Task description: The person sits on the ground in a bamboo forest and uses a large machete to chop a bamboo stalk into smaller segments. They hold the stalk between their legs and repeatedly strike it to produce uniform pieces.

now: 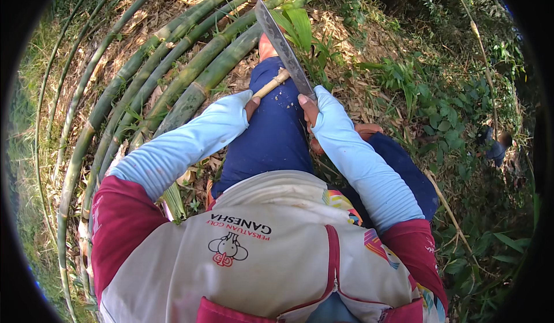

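Observation:
My left hand [252, 107] is closed round the lower end of a short, pale bamboo stick [271, 85], which slants up to the right over my blue trouser leg. In my right hand [309, 110] is a machete [283, 46], its long dark blade pointing up and to the left, past the stick's far end. Blade and stick lie very close there; whether they touch I cannot tell. The machete's handle is mostly hidden by my fingers. Small pale chips [278, 98] are scattered on the trouser leg below the stick.
Several long green bamboo poles [196, 75] curve along my left side. Dry leaves [358, 51] cover the ground ahead, with green plants [447, 121] to the right. A thin dry branch [453, 213] lies near my right elbow. Another person [496, 148] appears small at the far right.

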Motion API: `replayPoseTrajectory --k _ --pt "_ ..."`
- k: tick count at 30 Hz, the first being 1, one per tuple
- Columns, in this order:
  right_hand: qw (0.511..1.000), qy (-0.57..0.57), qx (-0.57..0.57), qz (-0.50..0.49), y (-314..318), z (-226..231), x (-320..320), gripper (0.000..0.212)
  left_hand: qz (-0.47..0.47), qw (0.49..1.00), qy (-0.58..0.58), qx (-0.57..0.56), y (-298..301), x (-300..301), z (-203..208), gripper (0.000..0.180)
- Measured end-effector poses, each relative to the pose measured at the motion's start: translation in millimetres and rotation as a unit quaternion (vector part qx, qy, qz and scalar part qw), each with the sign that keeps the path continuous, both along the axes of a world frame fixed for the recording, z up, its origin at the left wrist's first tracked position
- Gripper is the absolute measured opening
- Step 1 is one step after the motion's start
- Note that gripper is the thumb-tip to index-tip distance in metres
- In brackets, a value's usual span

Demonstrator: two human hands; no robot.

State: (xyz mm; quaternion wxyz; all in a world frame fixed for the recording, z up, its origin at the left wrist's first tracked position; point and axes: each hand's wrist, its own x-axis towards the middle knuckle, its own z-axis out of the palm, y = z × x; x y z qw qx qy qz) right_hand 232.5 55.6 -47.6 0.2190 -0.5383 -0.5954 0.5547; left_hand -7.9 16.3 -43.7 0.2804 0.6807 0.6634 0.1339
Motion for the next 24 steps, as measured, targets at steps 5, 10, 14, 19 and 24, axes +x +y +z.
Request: replayPoseTrajectory --k 5,10,14,19,24 --pt "0.997 -0.059 0.039 0.019 -21 20 15 0.046 0.032 0.978 -0.059 -0.196 6 4 25 0.035" --pt "0.99 -0.102 0.062 0.075 -35 27 21 0.035 0.013 0.979 -0.013 -0.205 7 8 50 0.035" --pt "0.986 -0.116 0.083 0.081 -38 13 23 0.031 -0.016 0.992 0.035 -0.122 3 5 39 0.039" --pt "0.988 -0.105 0.059 0.096 -39 17 20 0.033 -0.043 0.979 0.051 -0.192 14 7 50 0.039" --pt "0.992 -0.087 0.071 0.063 -41 1 21 0.038 -0.053 0.983 0.059 -0.168 14 6 36 0.039"
